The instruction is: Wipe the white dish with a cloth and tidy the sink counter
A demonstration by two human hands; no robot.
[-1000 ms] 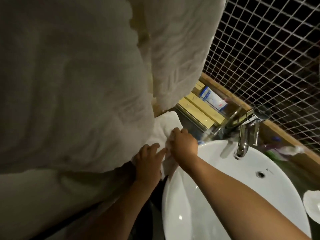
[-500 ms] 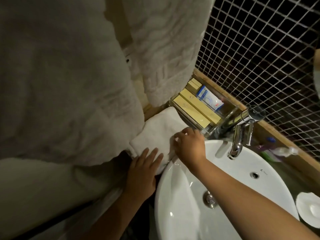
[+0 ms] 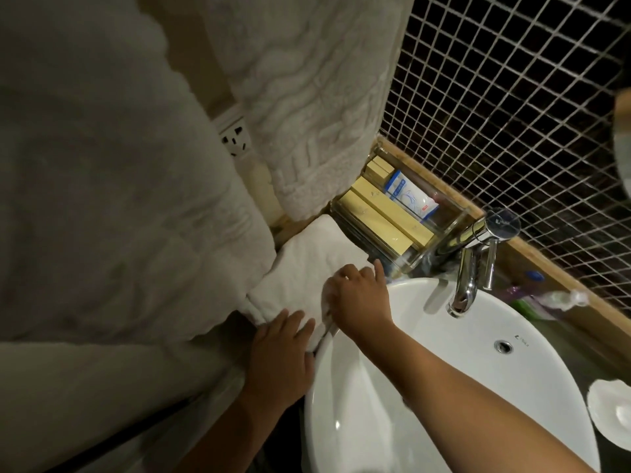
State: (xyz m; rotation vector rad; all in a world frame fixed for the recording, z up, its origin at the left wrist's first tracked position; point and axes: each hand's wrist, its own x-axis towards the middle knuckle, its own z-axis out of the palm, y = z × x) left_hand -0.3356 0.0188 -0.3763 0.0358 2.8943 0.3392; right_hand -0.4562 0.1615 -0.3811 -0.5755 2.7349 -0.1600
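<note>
A folded white cloth (image 3: 307, 264) lies on the counter left of the white basin (image 3: 426, 387). My left hand (image 3: 278, 349) rests flat on the cloth's near edge, fingers spread. My right hand (image 3: 358, 295) presses on the cloth's right side beside the basin rim, fingers curled down, forefinger stretched toward the clear tray. The white dish (image 3: 613, 413) sits at the far right edge of the counter, partly cut off by the frame.
A chrome tap (image 3: 469, 268) stands behind the basin. A clear tray (image 3: 454, 220) holds yellow boxes (image 3: 379, 220) and a blue-and-white packet (image 3: 409, 196). Large white towels (image 3: 307, 97) hang above left. A wall socket (image 3: 235, 138) shows between them. Small toiletries (image 3: 553, 298) lie by the wooden ledge.
The view has tilted up and right, showing more of the cloth and tray. My left hand has flattened onto the cloth; my right hand has slid right along it.
</note>
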